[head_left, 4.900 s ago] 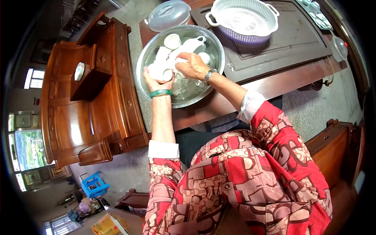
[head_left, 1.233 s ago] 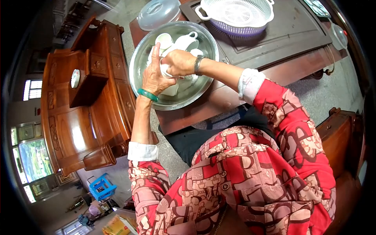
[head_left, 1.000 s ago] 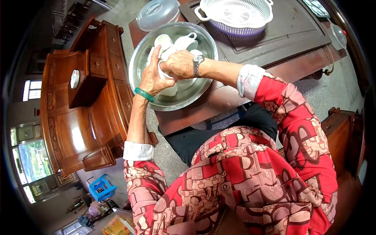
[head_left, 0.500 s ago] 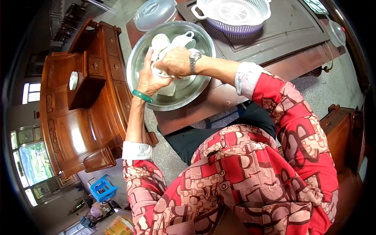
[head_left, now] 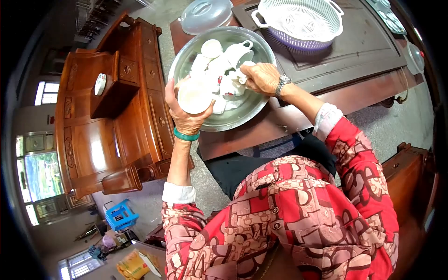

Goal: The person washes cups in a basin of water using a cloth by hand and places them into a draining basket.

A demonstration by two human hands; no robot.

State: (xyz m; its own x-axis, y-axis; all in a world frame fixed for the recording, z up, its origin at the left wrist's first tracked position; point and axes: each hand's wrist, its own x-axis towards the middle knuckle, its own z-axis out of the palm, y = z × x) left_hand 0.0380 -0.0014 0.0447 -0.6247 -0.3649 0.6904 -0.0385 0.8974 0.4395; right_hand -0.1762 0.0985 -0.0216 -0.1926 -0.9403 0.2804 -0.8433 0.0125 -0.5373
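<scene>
A large metal basin [head_left: 228,125] stands on the table with several white cups and other white pieces of crockery in it. At its near left rim, my left hand [head_left: 186,116] grips a round white cup [head_left: 194,95], its wide round face turned up toward me. Over the basin's right side, my right hand [head_left: 262,78] is closed on a small white piece [head_left: 241,76] whose kind is unclear. Just below that hand is a white piece with red marks [head_left: 232,87]. Farther back in the basin lie a white cup [head_left: 212,48] and a handled white piece [head_left: 238,50].
A white colander [head_left: 303,21] sits on a purple basket [head_left: 298,43] atop a dark tray board [head_left: 359,60] to the right. Behind the basin lies a clear plastic lid [head_left: 205,16]. A carved wooden bench [head_left: 140,112] stands left, with a blue plastic stool [head_left: 121,215] on the floor.
My hands have moved apart. The left now holds the round white cup up at the basin's near left; the right has shifted to the right side. The whole view has shifted slightly.
</scene>
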